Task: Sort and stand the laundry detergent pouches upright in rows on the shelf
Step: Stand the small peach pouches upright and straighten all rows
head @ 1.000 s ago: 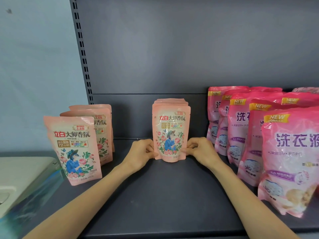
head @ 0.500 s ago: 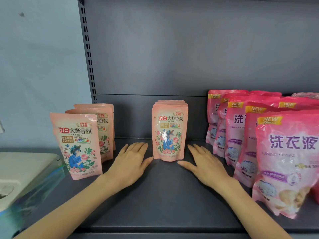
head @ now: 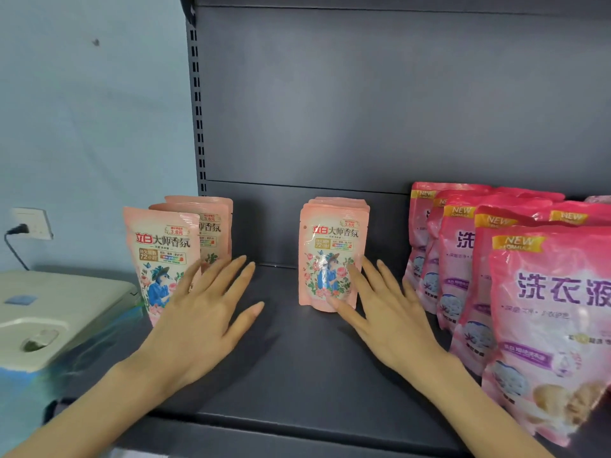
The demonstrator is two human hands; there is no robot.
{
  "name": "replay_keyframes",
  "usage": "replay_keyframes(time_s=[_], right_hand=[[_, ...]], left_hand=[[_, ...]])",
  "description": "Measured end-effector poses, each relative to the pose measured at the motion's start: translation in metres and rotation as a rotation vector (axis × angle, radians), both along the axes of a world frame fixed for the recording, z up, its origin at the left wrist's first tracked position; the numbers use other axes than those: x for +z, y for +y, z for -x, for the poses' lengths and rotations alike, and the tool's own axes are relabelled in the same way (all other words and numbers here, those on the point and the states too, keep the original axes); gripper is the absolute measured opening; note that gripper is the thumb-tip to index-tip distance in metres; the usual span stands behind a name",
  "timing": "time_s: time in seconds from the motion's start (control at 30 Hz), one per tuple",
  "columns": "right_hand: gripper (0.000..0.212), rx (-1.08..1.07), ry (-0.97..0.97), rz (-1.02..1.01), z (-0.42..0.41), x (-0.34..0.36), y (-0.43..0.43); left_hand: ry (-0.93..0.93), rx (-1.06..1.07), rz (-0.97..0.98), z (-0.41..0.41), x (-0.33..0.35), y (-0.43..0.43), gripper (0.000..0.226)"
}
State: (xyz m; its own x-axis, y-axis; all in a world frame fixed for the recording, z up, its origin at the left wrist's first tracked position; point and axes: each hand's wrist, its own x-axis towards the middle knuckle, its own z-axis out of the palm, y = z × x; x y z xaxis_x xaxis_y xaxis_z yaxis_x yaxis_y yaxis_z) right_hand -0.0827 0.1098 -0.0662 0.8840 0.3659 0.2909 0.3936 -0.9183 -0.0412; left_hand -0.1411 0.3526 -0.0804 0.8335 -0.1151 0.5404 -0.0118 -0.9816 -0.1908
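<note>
- Peach pouches (head: pixel 332 259) read "立白大师香氛", "3.8元", "72小时".
- Pink bags (head: pixel 558 309) say "NEW FORMULA", "洗衣液".
- We see our left hand (head: pixel 205 319) and right hand (head: pixel 393 322) flat, fingers spread, gripping nothing.

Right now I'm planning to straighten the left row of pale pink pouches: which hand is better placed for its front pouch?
Left. The left hand lies open right beside the front pouch, overlapping its lower corner in view; the right hand is open by the middle stack, farther off.
</note>
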Motion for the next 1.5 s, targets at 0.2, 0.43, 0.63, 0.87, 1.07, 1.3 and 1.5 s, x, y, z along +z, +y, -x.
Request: replay_keyframes(time_s=[0.2,0.43,0.63,0.87,1.07,1.3,1.5], right_hand=[[0.076,0.056,-0.048,0.005,-0.001,0.016,0.02],[0.073,0.114,-0.129,-0.109,-0.003,0.043,0.067],[0.067,0.19,-0.172,-0.146,-0.007,0.065,0.123],[0.051,0.273,-0.205,-0.312,-0.034,0.09,0.168],[0.034,0.333,-0.095,-0.479,-0.068,0.111,0.196],[0.024,0.307,0.179,-0.357,-0.101,0.118,0.213],[0.011,0.279,0.274,-0.344,-0.114,0.116,0.213]], left_hand=[[-0.128,0.068,0.023,0.023,0.032,0.039,0.063],[-0.154,0.088,0.034,0.024,0.072,0.075,0.072],[-0.098,0.013,0.025,0.005,0.087,0.109,0.081],[-0.012,-0.141,0.123,-0.011,0.104,0.157,0.083],[0.127,-0.325,0.359,-0.058,0.135,0.184,0.04],[0.463,-0.396,0.284,-0.128,0.143,0.18,0.023],[0.359,-0.444,0.368,-0.151,0.135,0.18,0.006]])
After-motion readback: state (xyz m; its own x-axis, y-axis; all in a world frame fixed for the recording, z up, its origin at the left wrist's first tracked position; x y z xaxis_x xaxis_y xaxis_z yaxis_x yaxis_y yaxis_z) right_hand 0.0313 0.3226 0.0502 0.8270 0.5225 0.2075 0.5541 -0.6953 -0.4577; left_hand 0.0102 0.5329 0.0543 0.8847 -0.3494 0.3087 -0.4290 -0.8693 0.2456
